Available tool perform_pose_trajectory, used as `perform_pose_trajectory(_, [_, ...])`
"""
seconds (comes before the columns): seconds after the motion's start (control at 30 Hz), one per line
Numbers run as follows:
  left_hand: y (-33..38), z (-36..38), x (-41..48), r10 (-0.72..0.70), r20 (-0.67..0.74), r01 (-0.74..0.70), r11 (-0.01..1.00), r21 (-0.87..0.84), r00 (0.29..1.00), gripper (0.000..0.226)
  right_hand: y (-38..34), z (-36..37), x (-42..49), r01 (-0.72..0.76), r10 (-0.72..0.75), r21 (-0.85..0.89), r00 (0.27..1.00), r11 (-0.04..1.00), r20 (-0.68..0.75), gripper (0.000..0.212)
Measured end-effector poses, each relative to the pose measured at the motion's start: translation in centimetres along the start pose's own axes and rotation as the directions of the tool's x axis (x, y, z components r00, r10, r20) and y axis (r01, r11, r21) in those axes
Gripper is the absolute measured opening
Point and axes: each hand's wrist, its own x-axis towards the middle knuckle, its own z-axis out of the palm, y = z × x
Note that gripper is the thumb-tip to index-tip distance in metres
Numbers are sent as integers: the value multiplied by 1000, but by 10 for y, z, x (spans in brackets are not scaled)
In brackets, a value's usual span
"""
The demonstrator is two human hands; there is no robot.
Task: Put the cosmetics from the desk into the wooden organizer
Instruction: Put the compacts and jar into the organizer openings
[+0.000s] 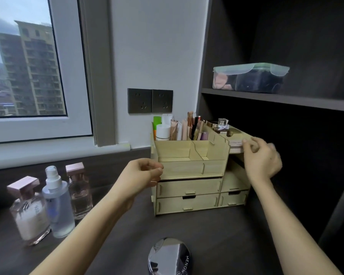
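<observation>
Up on the right shelf of the wooden organizer [191, 171], the right hand [261, 157] pinches a small pinkish box [235, 144], so I'd slide it in flat and let go gently. Left hand [141, 174] is loosely curled, holding nothing, beside the front tray. Organizer's pale plywood, drawers shut, tubes upright at the back. Three bottles [54, 201] and a shiny compact [170, 257] wait on the surface.

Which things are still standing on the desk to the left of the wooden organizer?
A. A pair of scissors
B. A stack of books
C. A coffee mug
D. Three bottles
D: two pink-capped perfume bottles and a clear spray bottle stand together on the dark desk, left of the wooden organizer.
</observation>
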Motion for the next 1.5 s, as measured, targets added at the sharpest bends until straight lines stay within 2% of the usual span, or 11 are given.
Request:
perform_pose_trajectory(0.13, [-2, -7, 1, 0, -14, 0, 1000, 12, 1000, 10, 14, 10, -7, 430, -431, -61, 902, 901, -13, 27])
perform_pose_trajectory(0.33, [-1, -13, -2, 1, -44, -1, 1000, 1, 999, 10, 19, 21, -10, 461, -454, -76, 886, 884, 95, 26])
perform_pose_trajectory(0.53, [0, -13, -7, -2, -51, 2, 1000, 1, 999, 12, 15, 10, -10, 422, -396, -80, 890, 903, 227, 48])
perform_pose_trajectory(0.67, [3, -23, -15, 25, -60, -25, 1000, -2, 998, 12, -11, -14, -32, 380, -379, -29, 925, 925, 39, 47])
perform_pose_trajectory(0.77, [-2, -42, -28, 26, -122, -26, 1000, 6, 992, 14, -49, -32, -82, 481, -485, 158, 874, 862, -15, 41])
perform_pose_trajectory(0.83, [-12, -60, -44, 10, -141, -6, 1000, 28, 990, 14, -69, -38, -127, 527, -611, 372, 776, 764, 156, 32])
perform_pose_trajectory(0.97, [-38, -110, -95, -35, -216, 73, 983, 170, 976, 13, -99, -50, -216, 405, -777, 666, 394, 626, 490, 23])
perform_pose_trajectory(1.2, [-76, -211, -187, -26, -556, 361, 786, 502, 831, 7, -159, -76, -333, 371, -756, 779, -245, 505, 607, 71])
perform_pose_trajectory(1.27, [-90, -235, -208, -86, -607, 494, 676, 547, 790, 22, -168, -77, -350, 435, -733, 777, -312, 455, 604, 78])
perform_pose_trajectory(1.4, [-114, -265, -233, -185, -633, 626, 500, 598, 752, 45, -178, -75, -360, 443, -766, 776, -257, 449, 590, 59])
perform_pose_trajectory(1.5, [-126, -277, -230, -272, -586, 622, 554, 553, 763, 59, -176, -74, -358, 356, -762, 775, -212, 523, 612, 59])
